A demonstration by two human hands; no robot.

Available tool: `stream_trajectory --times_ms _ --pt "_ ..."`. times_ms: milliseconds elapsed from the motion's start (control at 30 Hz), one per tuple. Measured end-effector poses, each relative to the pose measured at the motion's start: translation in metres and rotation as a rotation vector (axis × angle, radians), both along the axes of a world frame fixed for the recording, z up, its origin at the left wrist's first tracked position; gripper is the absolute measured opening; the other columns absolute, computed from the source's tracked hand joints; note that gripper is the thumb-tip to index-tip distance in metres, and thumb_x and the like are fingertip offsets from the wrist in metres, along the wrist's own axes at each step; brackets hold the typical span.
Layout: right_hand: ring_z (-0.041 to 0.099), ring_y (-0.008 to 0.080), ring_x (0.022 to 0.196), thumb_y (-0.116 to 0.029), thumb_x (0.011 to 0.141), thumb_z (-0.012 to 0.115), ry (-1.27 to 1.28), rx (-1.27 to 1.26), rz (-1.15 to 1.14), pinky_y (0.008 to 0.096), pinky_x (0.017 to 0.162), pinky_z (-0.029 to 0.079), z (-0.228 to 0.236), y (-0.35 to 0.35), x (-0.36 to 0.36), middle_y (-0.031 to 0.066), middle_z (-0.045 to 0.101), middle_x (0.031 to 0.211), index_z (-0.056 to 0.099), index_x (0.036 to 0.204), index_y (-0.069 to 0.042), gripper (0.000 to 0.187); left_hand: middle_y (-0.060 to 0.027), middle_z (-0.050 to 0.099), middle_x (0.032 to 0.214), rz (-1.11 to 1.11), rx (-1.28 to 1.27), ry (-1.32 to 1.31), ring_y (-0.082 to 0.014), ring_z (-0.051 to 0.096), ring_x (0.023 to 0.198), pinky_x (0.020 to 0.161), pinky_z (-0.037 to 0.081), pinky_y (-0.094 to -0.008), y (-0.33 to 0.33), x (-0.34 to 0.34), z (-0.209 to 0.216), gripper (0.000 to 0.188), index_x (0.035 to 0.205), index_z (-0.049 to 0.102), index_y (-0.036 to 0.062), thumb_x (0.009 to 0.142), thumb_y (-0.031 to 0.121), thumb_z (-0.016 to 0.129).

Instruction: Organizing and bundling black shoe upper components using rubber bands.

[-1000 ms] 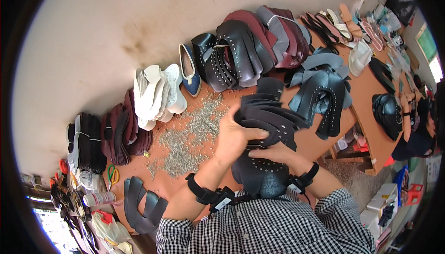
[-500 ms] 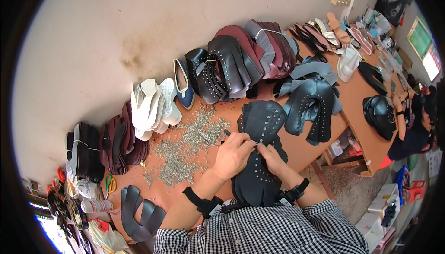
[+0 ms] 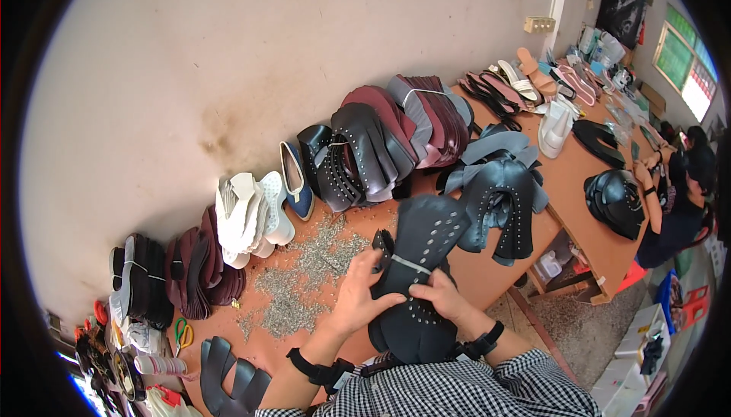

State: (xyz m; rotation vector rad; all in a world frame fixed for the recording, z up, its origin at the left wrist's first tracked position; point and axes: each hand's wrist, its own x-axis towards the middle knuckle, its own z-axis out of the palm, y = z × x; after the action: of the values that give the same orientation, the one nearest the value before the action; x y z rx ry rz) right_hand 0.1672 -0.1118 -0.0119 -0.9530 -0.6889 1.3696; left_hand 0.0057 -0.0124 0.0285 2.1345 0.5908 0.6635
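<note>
Fingers of left hand (image 3: 359, 295) spread wide, thumb touching black studded leather-look bundle (image 3: 422, 246) held before black-and-white checked shirt (image 3: 476, 386); right hand (image 3: 448, 297) grips bundle's edge. Half second on, left pinch released; narrow pale band (image 3: 410, 265) crosses bundle's waist, seemingly secured. Hidden: right fingertips, bundle's back.

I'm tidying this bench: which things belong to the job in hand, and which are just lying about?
Job in hand:
black studded bundle
pale band across it
left hand and right hand, at the bundle
loose metal bits, probably

Apparently lying about:
scissors
blue shoe
striped roll
stacked white pieces
</note>
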Motion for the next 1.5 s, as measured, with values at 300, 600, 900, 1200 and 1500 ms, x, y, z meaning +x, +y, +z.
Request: stream_trajectory --times_ms 300,600,900,1200,1500 --pt "0.049 0.0231 0.109 -0.03 0.088 0.048 0.363 0.338 -0.49 0.0365 0.096 0.037 0.075 0.027 0.012 0.0118 0.05 0.119 0.042 0.122 0.0 0.045 -0.0198 0.025 0.139 -0.146 -0.804 -0.404 -0.0294 0.022 0.131 0.106 0.016 -0.0371 -0.013 -0.002 0.061 0.13 0.138 0.005 -0.0011 0.045 0.038 0.086" --pt "0.046 0.025 0.111 -0.031 0.073 0.068 -0.28 0.438 -0.262 0.0363 0.097 0.034 0.076 0.025 0.001 0.0114 0.05 0.117 0.043 0.12 0.002 0.063 -0.0105 0.046 0.121 0.276 -1.088 -0.822 -0.0184 0.048 0.11 0.092 0.042 -0.0301 -0.008 0.004 0.083 0.072 0.126 0.032 0.0029 0.064 -0.006 0.069" --pt "0.049 0.0205 0.108 -0.043 0.067 0.072 -0.017 0.262 -0.17 0.0345 0.095 0.039 0.041 0.017 -0.004 0.0061 0.051 0.116 0.04 0.126 -0.004 0.078 -0.0179 0.043 0.123 -0.198 -0.797 -0.682 -0.0255 0.041 0.117 0.099 0.03 -0.0356 0.006 0.01 0.086 0.095 0.137 0.017 0.001 0.064 0.028 0.072" --pt "0.051 0.0223 0.106 -0.074 0.069 0.045 0.395 0.252 -0.294 0.0375 0.092 0.043 0.057 0.017 0.004 0.0103 0.049 0.121 0.036 0.13 -0.005 0.092 -0.0254 0.029 0.135 -0.251 -0.423 -0.006 -0.0329 0.027 0.129 0.105 0.023 -0.0375 -0.019 0.011 0.065 0.116 0.134 0.019 -0.0069 0.055 0.061 0.072" --pt "0.051 0.0226 0.106 -0.075 0.068 0.043 0.499 0.294 -0.378 0.0374 0.091 0.043 0.046 0.023 0.004 0.0107 0.05 0.12 0.036 0.13 -0.005 0.094 -0.0343 0.022 0.132 0.069 0.143 0.261 -0.0469 0.03 0.12 0.101 0.027 -0.0459 -0.067 0.033 0.055 0.114 0.135 0.009 -0.0058 0.059 0.047 0.075"
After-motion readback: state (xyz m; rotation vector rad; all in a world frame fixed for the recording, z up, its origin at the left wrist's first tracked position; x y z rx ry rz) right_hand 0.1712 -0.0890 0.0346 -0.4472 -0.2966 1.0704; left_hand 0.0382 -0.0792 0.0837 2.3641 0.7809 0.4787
